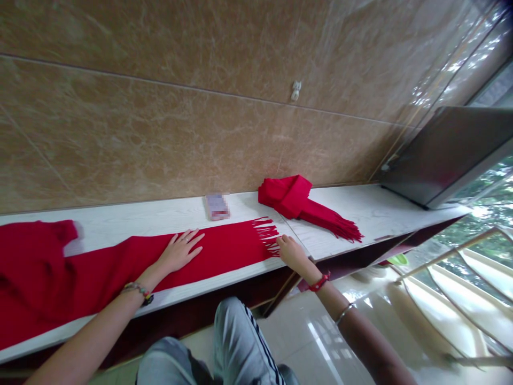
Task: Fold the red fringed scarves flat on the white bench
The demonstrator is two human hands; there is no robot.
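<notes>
A long red scarf (228, 243) lies spread along the white counter, its fringed end pointing right and its left part heaped in loose folds. My left hand (181, 251) rests flat on the scarf, palm down, fingers spread. At the fringe, my right hand (292, 252) has its fingertips pinched together on the tassels at the scarf's edge. Beyond that hand sits a second red scarf (288, 195), folded over itself, with its fringe trailing to the right.
Near the wall on the white counter (180, 209) is a small pale packet (217, 207), partly blurred. A dark boxy appliance (444, 155) stands at the right end. Brown marbled tiles (200, 133) rise behind, and a metal rack (452, 251) is at the lower right.
</notes>
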